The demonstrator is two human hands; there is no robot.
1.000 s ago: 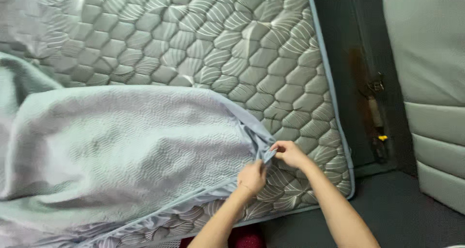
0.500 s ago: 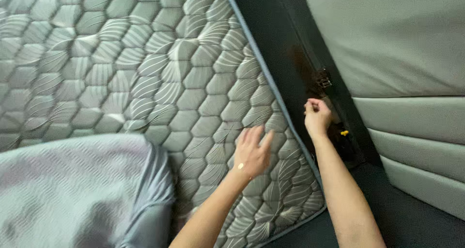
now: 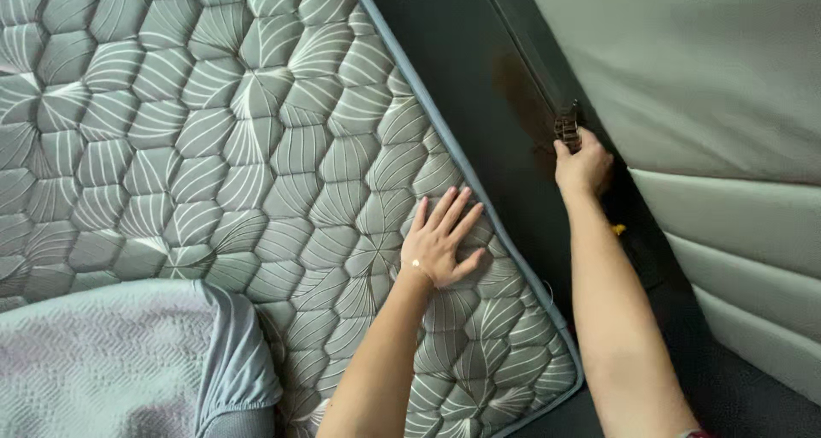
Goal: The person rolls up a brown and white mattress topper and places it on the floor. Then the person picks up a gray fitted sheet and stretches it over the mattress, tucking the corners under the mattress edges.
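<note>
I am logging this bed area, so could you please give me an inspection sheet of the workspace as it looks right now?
Surface: quilted grey mattress with hexagon pattern and blue piped edge, mostly bare.
Job's things: small metal latch on the dark bed frame, at the right hand's fingertips; whether it is gripped cannot be told.
Clutter: pale grey fitted sheet bunched at the lower left; small yellow piece on the frame.
Grippers: left hand flat and open on the mattress; right hand curled at the latch.
Cables: nothing seen.
Surroundings: padded grey-green panels on the right; dark floor.
</note>
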